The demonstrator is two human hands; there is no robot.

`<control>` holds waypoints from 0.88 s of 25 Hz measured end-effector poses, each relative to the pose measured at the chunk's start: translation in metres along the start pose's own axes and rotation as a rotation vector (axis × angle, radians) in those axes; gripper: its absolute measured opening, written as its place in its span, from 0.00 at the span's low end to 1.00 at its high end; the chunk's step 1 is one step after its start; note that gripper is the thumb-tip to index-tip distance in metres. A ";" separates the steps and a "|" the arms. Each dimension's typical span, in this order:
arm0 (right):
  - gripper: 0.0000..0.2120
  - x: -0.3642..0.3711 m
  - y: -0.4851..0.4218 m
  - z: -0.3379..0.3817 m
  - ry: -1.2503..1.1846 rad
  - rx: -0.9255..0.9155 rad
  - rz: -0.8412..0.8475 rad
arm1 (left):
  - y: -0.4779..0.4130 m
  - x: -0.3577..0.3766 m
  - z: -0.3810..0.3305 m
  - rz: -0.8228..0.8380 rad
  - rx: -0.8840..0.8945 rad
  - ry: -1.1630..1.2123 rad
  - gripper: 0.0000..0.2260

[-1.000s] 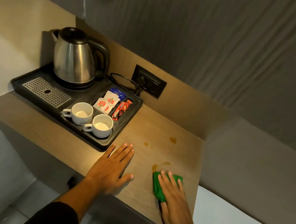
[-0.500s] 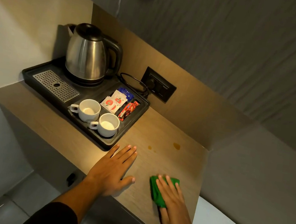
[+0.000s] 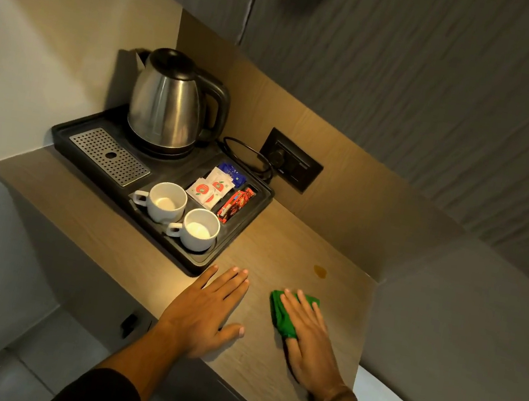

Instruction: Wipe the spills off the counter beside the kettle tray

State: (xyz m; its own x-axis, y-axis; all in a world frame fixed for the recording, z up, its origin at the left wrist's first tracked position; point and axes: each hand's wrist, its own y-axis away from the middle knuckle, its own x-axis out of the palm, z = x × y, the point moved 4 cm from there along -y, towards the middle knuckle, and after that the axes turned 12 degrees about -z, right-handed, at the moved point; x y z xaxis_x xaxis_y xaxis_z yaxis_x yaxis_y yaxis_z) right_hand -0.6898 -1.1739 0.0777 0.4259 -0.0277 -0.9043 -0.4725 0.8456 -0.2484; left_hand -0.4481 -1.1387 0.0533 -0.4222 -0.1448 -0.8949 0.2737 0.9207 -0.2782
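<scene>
A wooden counter [image 3: 283, 248] carries a black kettle tray [image 3: 254, 209] on its left part. One amber spill [image 3: 320, 271] shows on the wood near the back right. My right hand [image 3: 307, 339] lies flat on a folded green cloth [image 3: 282, 317], pressing it onto the counter just in front of that spill. My left hand [image 3: 204, 308] rests palm down, fingers spread, on the counter by the tray's front corner, holding nothing.
On the tray stand a steel kettle [image 3: 167, 105], a metal drip grate [image 3: 109, 155], two white cups [image 3: 184, 218] and sachets [image 3: 219, 189]. A wall socket [image 3: 292, 159] with the kettle's cord sits behind. The counter ends at a wall on the right.
The brown spills near the cloth and the small drops left of it are gone from the wood. My right hand has slid the cloth over that area; the left hand has stayed put.
</scene>
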 end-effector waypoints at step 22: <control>0.32 -0.037 0.002 -0.084 0.028 0.086 -0.015 | 0.000 0.009 0.004 -0.009 -0.011 0.014 0.37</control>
State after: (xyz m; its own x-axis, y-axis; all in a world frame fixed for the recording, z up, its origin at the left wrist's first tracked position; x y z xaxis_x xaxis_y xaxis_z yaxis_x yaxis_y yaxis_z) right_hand -0.7716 -1.2157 0.0817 0.4100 -0.0551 -0.9104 -0.3977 0.8875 -0.2328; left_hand -0.4484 -1.1416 0.0433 -0.4372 -0.1484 -0.8871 0.2600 0.9233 -0.2826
